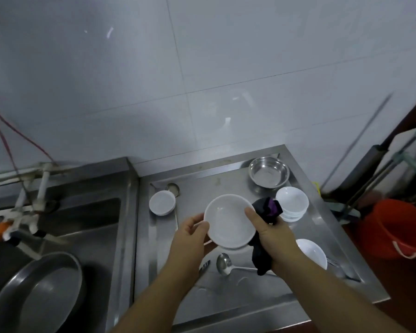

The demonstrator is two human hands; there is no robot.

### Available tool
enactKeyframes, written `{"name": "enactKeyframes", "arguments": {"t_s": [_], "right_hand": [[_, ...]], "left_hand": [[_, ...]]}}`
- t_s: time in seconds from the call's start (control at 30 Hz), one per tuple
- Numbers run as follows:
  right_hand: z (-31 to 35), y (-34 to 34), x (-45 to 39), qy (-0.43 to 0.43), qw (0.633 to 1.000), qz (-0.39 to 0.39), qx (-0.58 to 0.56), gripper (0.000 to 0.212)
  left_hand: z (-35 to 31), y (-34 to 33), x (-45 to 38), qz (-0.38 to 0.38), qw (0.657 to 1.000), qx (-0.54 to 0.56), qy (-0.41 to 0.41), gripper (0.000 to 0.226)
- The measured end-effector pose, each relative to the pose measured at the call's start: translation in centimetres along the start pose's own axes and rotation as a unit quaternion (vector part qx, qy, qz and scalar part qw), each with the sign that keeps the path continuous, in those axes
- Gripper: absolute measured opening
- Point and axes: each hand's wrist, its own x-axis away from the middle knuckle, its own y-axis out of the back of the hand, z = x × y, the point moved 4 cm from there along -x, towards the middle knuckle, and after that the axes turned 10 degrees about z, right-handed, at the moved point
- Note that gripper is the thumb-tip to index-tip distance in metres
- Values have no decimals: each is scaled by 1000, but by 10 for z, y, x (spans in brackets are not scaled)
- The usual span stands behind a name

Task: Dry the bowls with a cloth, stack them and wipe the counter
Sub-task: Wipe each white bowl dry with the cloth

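Note:
I hold a white bowl [228,221] above the steel counter [238,294], tilted toward me. My left hand [190,236] grips its left rim. My right hand [267,230] grips a dark cloth [267,207] with a purple patch, thumb on the bowl's right rim; the cloth hangs down below the hand. A stack of white bowls [292,203] stands to the right. Another white bowl [162,203] sits at the left, and one more [312,253] lies partly hidden behind my right wrist.
A steel bowl [269,174] stands at the back right of the counter. A ladle [223,260] and tongs [204,265] lie near the front. On the left, a sink [87,219] holds a large steel pan [39,292]. An orange bucket [396,227] stands at the right.

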Motion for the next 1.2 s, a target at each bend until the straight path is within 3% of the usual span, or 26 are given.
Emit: {"name": "enactKeyframes", "arguments": {"t_s": [0.27,0.43,0.67,0.83,1.2], "right_hand": [[-9,47,24,12,995,-103,-3,47],[-19,88,37,-6,986,-159,-51,20],[-35,166,36,-39,964,-260,-35,24],[-48,218,19,-72,957,-282,-9,26],[-78,302,-33,-188,957,-213,52,21]], "left_hand": [[20,-34,-25,104,994,-11,41,29],[40,-64,-33,148,984,0,100,24],[69,-117,-51,182,971,-29,154,25],[106,-156,-64,173,966,-35,190,25],[186,-207,-89,64,958,-75,271,21]]}}
